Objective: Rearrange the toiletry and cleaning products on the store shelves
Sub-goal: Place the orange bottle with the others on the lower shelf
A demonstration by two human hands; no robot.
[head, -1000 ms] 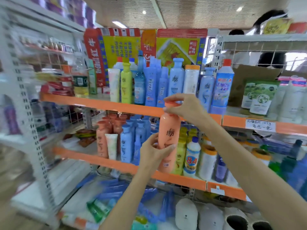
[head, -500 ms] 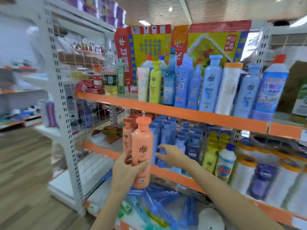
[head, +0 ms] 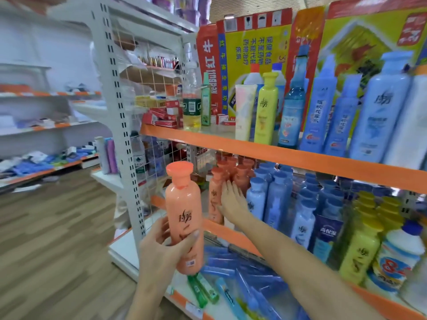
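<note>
Head view: your left hand [head: 161, 245] grips an orange shampoo bottle [head: 184, 215] off the shelf, not yet placed. Your right hand [head: 232, 200], fingers straight, presses the orange bottles [head: 227, 176] on the middle shelf [head: 231, 234]. Placement remains, likely among them.

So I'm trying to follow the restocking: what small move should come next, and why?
Probably bring the orange bottle in the left hand rightward to the orange group on the middle shelf. The right hand lies open against that group's front bottle, seemingly making room.
</note>
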